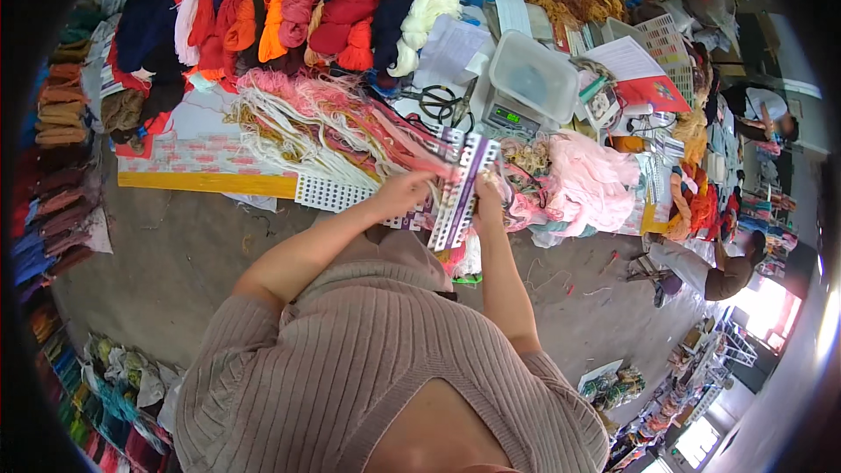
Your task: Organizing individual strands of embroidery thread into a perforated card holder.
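Observation:
Upright in my right hand (pixel 489 200), closed round its right edge, is a white and purple perforated card (pixel 462 188) with rows of holes. My left hand (pixel 403 194) is at the card's left side, its fingers pinched on pink yarn (pixel 417 153) that runs to the card. Left of the card lies a loose bundle of white, pink and brown yarn strands (pixel 298 133) across the table. Beneath my left forearm a white strip with dark holes (pixel 328 194) lies along the table's front edge. Pale pink yarn (pixel 591 180) is heaped right of my right hand.
Hanks of red, orange and dark yarn (pixel 289 0) cover the table's far left. A clear plastic tub (pixel 533 79) sits on a digital scale (pixel 512 119), with black-handled scissors (pixel 441 103) beside it. A yellow edge (pixel 206 184) borders the table. Another person (pixel 718 271) sits at far right.

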A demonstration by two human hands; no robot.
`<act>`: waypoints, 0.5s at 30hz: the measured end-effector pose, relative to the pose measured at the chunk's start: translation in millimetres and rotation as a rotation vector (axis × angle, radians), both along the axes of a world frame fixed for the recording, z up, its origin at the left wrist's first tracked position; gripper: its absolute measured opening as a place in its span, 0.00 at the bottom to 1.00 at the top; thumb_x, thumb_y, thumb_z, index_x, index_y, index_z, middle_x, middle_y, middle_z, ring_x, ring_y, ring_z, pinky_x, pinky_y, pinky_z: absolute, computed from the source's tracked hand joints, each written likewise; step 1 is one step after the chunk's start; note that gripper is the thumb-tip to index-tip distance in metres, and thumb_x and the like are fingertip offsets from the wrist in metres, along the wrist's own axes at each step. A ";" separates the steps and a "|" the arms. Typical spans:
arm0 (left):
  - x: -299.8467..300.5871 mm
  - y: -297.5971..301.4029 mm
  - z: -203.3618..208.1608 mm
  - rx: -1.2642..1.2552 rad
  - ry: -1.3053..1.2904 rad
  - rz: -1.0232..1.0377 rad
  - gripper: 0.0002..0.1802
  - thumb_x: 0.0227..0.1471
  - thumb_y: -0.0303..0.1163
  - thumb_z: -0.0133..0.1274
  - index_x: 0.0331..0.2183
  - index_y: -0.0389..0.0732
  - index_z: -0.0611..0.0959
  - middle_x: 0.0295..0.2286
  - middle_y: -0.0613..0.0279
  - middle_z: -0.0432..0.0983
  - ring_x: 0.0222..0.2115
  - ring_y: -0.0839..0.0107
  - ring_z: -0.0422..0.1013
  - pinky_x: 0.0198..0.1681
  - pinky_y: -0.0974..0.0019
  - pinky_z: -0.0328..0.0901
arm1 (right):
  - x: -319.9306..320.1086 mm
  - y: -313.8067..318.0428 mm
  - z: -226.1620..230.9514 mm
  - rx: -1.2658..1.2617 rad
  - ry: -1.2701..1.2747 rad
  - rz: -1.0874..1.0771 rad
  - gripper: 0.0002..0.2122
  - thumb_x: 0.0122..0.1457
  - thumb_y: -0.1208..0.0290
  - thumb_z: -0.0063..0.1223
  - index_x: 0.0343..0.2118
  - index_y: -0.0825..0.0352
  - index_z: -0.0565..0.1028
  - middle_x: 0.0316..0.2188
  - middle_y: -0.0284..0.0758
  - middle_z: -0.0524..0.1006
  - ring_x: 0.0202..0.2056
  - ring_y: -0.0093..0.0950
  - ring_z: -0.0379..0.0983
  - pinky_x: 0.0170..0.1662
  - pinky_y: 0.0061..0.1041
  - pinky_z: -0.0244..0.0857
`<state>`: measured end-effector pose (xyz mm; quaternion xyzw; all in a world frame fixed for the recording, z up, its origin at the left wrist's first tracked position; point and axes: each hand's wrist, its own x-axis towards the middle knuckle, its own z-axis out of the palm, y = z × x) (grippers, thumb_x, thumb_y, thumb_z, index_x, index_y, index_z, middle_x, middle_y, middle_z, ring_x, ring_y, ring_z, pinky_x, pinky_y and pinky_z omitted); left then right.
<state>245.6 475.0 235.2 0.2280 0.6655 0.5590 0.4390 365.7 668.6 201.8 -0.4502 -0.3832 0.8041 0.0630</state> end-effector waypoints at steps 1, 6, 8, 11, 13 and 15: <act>-8.6 -15.2 -4.1 0.030 0.053 0.097 0.16 0.49 0.26 0.46 0.42 0.41 0.74 0.29 0.57 0.76 0.27 0.70 0.73 0.29 0.67 0.68 | -4.1 2.5 7.8 -0.055 0.051 -0.048 0.10 0.60 0.66 0.43 0.36 0.68 0.71 0.31 0.33 0.76 0.31 0.24 0.74 0.36 0.26 0.69; 17.7 -32.0 -82.5 -0.316 0.560 -0.518 0.22 0.46 0.36 0.49 0.45 0.42 0.74 0.38 0.50 0.73 0.41 0.62 0.70 0.44 0.60 0.63 | -14.5 -14.9 27.3 -0.140 0.099 0.021 0.10 0.60 0.69 0.44 0.41 0.68 0.69 0.34 0.31 0.75 0.35 0.23 0.72 0.40 0.25 0.67; 13.2 -2.6 -75.4 -0.148 0.766 -0.438 0.17 0.43 0.30 0.46 0.40 0.43 0.77 0.37 0.49 0.73 0.40 0.56 0.70 0.42 0.57 0.65 | 8.1 -8.9 48.7 -0.051 0.034 0.201 0.11 0.59 0.69 0.45 0.42 0.68 0.69 0.34 0.30 0.74 0.35 0.22 0.71 0.39 0.24 0.66; -42.1 -27.3 -81.8 -0.346 0.790 -0.454 0.17 0.44 0.30 0.46 0.39 0.43 0.77 0.38 0.50 0.73 0.40 0.57 0.70 0.42 0.57 0.65 | 78.5 37.5 103.6 0.072 0.081 -0.036 0.12 0.56 0.70 0.48 0.42 0.67 0.69 0.32 0.32 0.74 0.36 0.25 0.71 0.43 0.27 0.67; -88.7 -58.9 -89.2 -0.556 0.805 -0.457 0.16 0.45 0.30 0.45 0.39 0.43 0.77 0.39 0.51 0.72 0.41 0.58 0.69 0.42 0.57 0.64 | 118.4 71.8 164.7 0.192 0.041 -0.266 0.12 0.57 0.66 0.47 0.41 0.65 0.70 0.33 0.32 0.73 0.37 0.27 0.71 0.43 0.30 0.66; -131.6 -89.5 -94.3 -0.753 0.826 -0.478 0.16 0.46 0.30 0.45 0.39 0.43 0.77 0.40 0.51 0.72 0.41 0.58 0.69 0.42 0.56 0.64 | 196.6 123.2 173.2 0.274 0.071 -0.448 0.15 0.55 0.65 0.50 0.43 0.65 0.69 0.38 0.34 0.73 0.39 0.28 0.70 0.43 0.33 0.65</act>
